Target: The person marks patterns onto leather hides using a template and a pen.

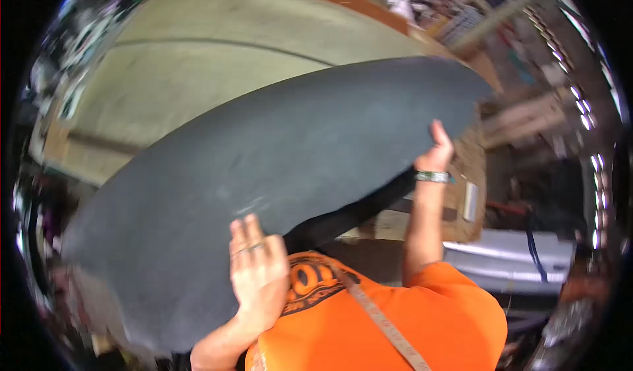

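Observation:
A large dark grey curved panel (310,127), smooth and tapering toward its ends, spans the view in front of my body. My left hand (257,265) lies against its near face with the fingers stretched out; a ring shows on one finger. At the right, my right hand (436,155) grips the panel's near edge, thumb up on the face and the other fingers hidden behind it. Black material (349,216) hangs along the lower edge between my hands. A few pale scuffs mark the face near my left fingertips.
Behind the panel lies a broad pale board or work surface (198,15) with a dark line across it and an orange-brown edge. A measuring tape (382,321) hangs over my orange shirt. Silvery sheeting (508,252) lies at the right, with wooden beams (527,117) above it.

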Tool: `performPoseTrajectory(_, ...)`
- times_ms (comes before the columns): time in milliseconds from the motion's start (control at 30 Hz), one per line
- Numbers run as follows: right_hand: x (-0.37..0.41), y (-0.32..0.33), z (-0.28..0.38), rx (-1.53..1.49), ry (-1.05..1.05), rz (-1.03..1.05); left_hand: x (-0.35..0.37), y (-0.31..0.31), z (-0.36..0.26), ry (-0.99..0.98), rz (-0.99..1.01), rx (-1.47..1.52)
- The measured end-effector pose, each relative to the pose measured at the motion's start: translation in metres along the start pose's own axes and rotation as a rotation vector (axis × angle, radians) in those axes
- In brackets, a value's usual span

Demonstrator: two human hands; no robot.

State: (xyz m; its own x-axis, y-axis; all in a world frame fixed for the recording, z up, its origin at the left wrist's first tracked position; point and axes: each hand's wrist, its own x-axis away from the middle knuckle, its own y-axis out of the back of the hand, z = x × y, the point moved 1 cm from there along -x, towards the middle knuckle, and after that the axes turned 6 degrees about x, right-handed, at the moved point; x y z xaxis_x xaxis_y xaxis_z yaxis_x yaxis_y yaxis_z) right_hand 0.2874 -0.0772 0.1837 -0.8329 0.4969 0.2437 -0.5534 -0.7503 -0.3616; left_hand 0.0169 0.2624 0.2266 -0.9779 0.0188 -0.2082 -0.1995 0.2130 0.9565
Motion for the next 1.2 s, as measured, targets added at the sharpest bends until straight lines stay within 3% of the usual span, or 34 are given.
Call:
performPoseTrajectory(100,-0.003,0.001,-0.01,-0.147,0.059,0.277,-0.004,0.001,0.009,0.016,0.06,-0.016)
performPoseTrajectory(267,-0.017,0.015,-0.024,-0.135,0.09,0.315,-0.014,0.002,0.013,-0.02,0.062,-0.03)
performPoseTrajectory(367,-0.014,0.024,-0.021,-0.22,-0.037,0.272,-0.015,0.005,0.02,-0.034,0.082,0.011)
performPoseTrajectory(500,-0.02,0.048,-0.02,-0.325,-0.084,0.418,-0.003,0.001,0.048,-0.045,0.193,0.165)
performPoseTrajectory(667,0.009,0.122,-0.033,0.043,-0.056,0.308,0.02,0.0,0.055,-0.107,0.169,0.174)
performPoseTrajectory(700,0.027,0.127,-0.031,-0.032,-0.144,0.313,0.024,0.003,0.055,-0.107,0.153,0.19)
performPoseTrajectory(800,0.063,0.155,-0.044,-0.03,-0.053,0.326,0.049,-0.005,0.067,-0.09,0.138,0.169)
performPoseTrajectory(900,0.07,0.194,-0.056,-0.152,-0.122,0.406,0.064,-0.003,0.068,-0.055,0.133,0.159)
performPoseTrajectory(1033,0.061,0.207,-0.042,-0.449,-0.221,0.261,0.088,-0.016,0.073,-0.119,0.111,0.222)
performPoseTrajectory(1167,0.047,0.237,-0.043,-0.225,-0.201,0.028,0.105,-0.033,0.07,-0.132,0.143,0.161)
performPoseTrajectory(1200,0.052,0.243,-0.046,-0.234,-0.226,0.146,0.101,-0.035,0.069,-0.093,0.15,0.155)
